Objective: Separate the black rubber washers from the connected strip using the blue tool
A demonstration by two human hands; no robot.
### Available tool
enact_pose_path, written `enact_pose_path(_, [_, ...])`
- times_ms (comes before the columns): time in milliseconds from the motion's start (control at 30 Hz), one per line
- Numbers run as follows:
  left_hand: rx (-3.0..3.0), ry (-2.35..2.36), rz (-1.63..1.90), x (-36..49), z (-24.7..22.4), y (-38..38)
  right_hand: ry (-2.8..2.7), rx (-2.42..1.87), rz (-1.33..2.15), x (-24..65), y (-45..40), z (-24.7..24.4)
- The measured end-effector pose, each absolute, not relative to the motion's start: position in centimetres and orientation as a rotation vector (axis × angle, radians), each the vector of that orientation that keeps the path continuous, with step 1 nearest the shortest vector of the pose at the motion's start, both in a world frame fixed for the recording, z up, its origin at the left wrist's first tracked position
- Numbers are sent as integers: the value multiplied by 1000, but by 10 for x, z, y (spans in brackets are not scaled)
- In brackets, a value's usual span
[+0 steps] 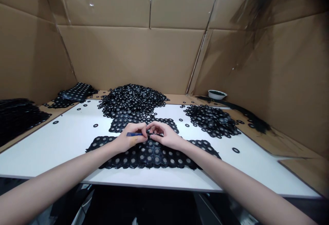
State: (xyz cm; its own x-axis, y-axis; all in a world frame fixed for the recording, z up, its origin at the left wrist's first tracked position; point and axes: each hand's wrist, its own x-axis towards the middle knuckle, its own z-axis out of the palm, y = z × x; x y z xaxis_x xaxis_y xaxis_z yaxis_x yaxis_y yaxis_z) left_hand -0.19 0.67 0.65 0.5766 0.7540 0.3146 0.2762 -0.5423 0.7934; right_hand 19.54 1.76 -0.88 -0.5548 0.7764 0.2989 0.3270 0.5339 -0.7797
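Observation:
My left hand (131,138) is closed around a slim blue-handled tool (134,134); its tip is hidden by my fingers, so I cannot tell its kind. Close against it, my right hand (166,135) has its fingers curled in a pinch. Whatever lies between those fingertips is too small to make out. Both hands are over the far edge of a sheet of joined black rings with pale grey centres (154,158), which lies flat on the white board. Just behind my hands, a second such sheet (118,124) is partly covered by loose rings.
A big heap of black rings (131,98) stands at the back, a smaller heap (212,120) to the right. Stacked sheets (77,92) and a dark pile (20,115) are at left. A white bowl (217,95) and black strands (246,112) lie right, within cardboard walls (128,57).

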Motion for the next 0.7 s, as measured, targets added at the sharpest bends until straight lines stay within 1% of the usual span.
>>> enact_pose_path(700, [2179,838,898,-1,3,7,-2080,-885,1042,194,19,-12])
